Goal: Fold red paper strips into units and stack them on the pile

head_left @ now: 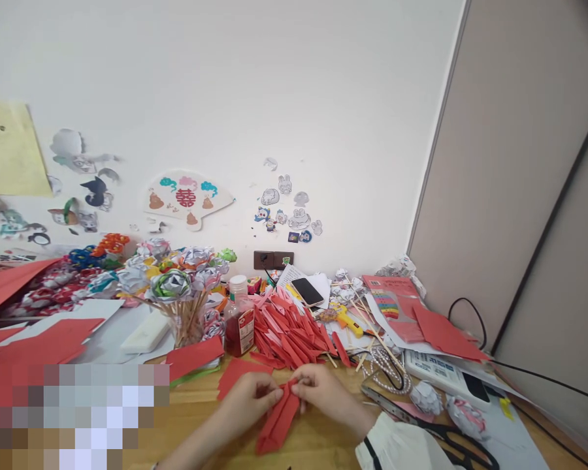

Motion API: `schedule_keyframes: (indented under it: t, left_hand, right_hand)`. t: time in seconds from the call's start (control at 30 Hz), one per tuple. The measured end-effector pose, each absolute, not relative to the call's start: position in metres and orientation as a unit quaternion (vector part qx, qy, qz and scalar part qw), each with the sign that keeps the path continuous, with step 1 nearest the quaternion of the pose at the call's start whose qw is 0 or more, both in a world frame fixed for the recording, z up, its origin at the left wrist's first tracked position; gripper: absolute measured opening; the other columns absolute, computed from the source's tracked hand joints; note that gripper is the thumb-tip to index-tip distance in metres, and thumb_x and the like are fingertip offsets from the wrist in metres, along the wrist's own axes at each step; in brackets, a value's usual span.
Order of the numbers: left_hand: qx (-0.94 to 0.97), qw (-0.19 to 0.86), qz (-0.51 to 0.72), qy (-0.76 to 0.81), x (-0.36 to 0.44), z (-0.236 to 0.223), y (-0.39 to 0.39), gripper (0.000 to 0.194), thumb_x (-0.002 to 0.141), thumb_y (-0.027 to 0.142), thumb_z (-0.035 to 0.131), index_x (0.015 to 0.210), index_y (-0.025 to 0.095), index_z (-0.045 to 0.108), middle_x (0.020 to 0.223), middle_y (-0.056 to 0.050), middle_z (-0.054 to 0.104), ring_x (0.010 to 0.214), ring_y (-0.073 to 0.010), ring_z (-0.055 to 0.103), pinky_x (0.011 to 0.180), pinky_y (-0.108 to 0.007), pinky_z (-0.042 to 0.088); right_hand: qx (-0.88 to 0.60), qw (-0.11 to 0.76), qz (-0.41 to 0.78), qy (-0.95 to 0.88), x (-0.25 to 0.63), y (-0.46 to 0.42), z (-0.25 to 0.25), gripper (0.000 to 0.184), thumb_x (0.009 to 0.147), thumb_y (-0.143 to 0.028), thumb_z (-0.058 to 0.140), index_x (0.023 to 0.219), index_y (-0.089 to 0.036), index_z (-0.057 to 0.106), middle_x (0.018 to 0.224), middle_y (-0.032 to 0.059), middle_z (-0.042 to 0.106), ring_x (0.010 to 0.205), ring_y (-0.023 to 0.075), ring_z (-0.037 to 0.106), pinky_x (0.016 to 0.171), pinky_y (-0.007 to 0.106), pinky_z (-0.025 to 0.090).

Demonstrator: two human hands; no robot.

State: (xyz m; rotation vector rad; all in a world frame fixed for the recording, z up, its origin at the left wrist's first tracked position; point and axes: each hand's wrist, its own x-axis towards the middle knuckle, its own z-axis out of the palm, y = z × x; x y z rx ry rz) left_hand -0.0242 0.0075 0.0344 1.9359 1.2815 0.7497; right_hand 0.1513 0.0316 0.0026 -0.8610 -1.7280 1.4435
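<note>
A folded strip of red paper (pixel 277 427) hangs between my two hands over the wooden table, creased along its length. My left hand (pixel 252 396) pinches its upper left edge between thumb and fingers. At the top right, my right hand (pixel 323 395) grips the same paper with fingertips pressed together. Just behind my hands lies a flat piece of red paper (pixel 240 375). Beyond it rises a heap of folded red paper strips (pixel 294 329), next to a glass bottle with a red label (pixel 240 320).
Black-handled scissors (pixel 463 444) and bead strings (pixel 387 372) lie on the right, near a power strip (pixel 445 375). A yellow glue gun (pixel 347 320) and a phone (pixel 308 292) sit behind. Paper flowers (pixel 171 287) on sticks stand left; red sheets (pixel 49 343) lie farther left.
</note>
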Motion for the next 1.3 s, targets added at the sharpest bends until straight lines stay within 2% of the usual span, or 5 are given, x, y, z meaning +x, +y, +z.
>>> schedule_keyframes:
  t: [0.37,0.6,0.8,1.0,1.3]
  left_hand:
    - [0.587,0.544,0.385,0.459,-0.021,0.030,0.013,0.032,0.060,0.045,0.058,0.061,0.018,0.041,0.037,0.005,0.054,0.033,-0.0108,0.051,0.036,-0.020,0.038]
    - [0.508,0.581,0.441,0.458,-0.027,0.035,0.019,0.040,0.051,0.042,0.067,0.057,0.019,0.035,0.048,0.000,0.064,0.047,-0.0134,0.060,0.046,-0.021,0.044]
    - [0.584,0.527,0.448,0.424,-0.026,0.033,0.018,0.035,0.056,0.044,0.064,0.065,0.016,0.046,0.048,0.003,0.060,0.041,-0.0115,0.056,0.043,-0.022,0.043]
    - [0.557,0.569,0.446,0.409,-0.030,0.035,0.020,0.044,0.054,0.045,0.066,0.081,0.015,0.050,0.046,0.004,0.059,0.037,-0.0134,0.056,0.041,-0.024,0.044]
    - [0.509,0.603,0.458,0.409,-0.028,0.039,0.016,0.040,0.052,0.043,0.067,0.076,0.016,0.050,0.046,0.004,0.059,0.038,-0.0136,0.057,0.042,-0.023,0.043]
  right_hand:
    - [-0.316,0.385,0.486,-0.718,0.144,0.014,0.015,0.038,0.077,-0.037,0.050,0.109,-0.017,0.050,0.092,0.0062,0.058,0.082,0.0170,0.053,0.070,0.027,0.041]
    - [-0.327,0.393,0.550,-0.660,0.149,0.025,0.012,0.033,0.070,-0.038,0.058,0.090,-0.012,0.056,0.064,0.0009,0.057,0.055,0.0113,0.052,0.053,0.022,0.040]
    - [-0.334,0.389,0.541,-0.666,0.155,0.031,0.013,0.027,0.069,-0.037,0.058,0.075,-0.011,0.056,0.056,-0.0011,0.054,0.046,0.0074,0.046,0.046,0.019,0.036]
    - [-0.308,0.412,0.569,-0.642,0.155,0.034,0.014,0.034,0.072,-0.043,0.053,0.085,-0.011,0.055,0.055,-0.0011,0.055,0.045,0.0080,0.049,0.046,0.020,0.038]
    - [-0.324,0.481,0.500,-0.643,0.154,0.031,0.014,0.029,0.071,-0.040,0.055,0.085,-0.015,0.058,0.060,-0.0012,0.055,0.046,0.0089,0.051,0.046,0.021,0.041]
